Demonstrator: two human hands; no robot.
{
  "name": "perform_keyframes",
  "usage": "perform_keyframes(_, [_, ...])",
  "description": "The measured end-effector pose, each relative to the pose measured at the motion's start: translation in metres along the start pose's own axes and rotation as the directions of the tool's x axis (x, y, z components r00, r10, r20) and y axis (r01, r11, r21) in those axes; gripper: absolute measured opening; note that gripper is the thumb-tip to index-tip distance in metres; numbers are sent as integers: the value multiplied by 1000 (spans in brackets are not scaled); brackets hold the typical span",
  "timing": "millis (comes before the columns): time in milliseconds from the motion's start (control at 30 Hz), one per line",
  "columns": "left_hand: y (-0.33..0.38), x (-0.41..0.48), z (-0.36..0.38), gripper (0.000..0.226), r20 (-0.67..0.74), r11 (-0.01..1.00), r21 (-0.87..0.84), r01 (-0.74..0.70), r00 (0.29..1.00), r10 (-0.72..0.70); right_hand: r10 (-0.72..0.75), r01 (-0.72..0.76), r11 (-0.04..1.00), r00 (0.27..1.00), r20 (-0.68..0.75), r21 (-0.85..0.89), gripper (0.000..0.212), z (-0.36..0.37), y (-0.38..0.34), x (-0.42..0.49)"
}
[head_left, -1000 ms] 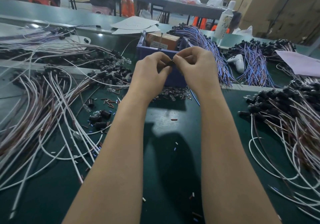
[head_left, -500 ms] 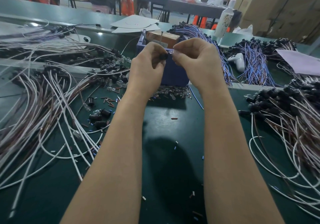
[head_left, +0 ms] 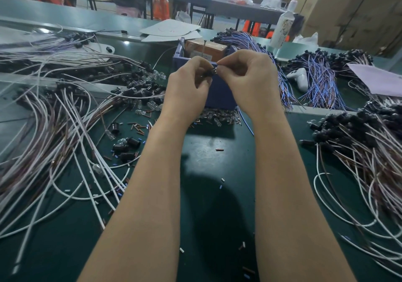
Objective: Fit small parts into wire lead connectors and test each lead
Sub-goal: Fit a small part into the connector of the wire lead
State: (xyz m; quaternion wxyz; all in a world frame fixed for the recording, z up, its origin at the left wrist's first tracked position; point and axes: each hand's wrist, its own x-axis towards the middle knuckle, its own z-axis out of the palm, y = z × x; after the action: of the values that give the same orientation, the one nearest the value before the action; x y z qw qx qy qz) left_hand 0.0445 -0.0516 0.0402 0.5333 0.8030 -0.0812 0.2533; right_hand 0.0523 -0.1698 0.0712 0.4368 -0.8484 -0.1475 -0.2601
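A white bottle [head_left: 282,27] stands upright at the far edge of the green surface [head_left: 206,173]. A white handheld device [head_left: 299,78] lies nearer. Pale card sheets [head_left: 171,30] lie flat behind, and cardboard cartons [head_left: 348,9] are stacked at the back right.

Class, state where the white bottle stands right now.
In the head view, the white bottle stands far back on the right, just behind the blue-wire leads and right of the blue bin.

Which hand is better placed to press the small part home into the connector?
Probably the right. The right hand pinches the small part at the mouth of the black connector, while the left hand grips that connector as the anchor. How far the part is seated cannot be told.
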Motion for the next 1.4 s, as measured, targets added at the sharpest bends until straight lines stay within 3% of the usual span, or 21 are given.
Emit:
perform_keyframes(267, [4,-1,-5,19,56,991,119,-65,997,58,9,-8,997,1000,27,-71,10,-7,-1,0])
perform_keyframes(567, [3,-3,-9,10,159,983,182,28,986,-58,38,-28,996,992,117,-85,9,-11,7,-2])
perform_keyframes(767, [2,-3,-8,8,165,994,112,-1,986,-17,92,-95,995,987,133,20,7,-9,13,-2])
perform_keyframes(867, [2,-1,-10,8,136,996,91,-12,991,0,130,-149,976,984,122,158,10,-6,14,-3])
perform_keyframes(1067, [3,-1,-7,12,113,999,53,-5,994,-1,292,-318,829,948,128,461,3,1,18,-3])
perform_keyframes(1200, [4,-1,-6,15,104,992,120,-27,994,15,330,-363,775,931,157,517,12,6,20,-4])
perform_keyframes(1400, [6,-3,-6,17,104,981,191,-20,995,0,329,-371,790,928,174,488,16,12,20,-5])
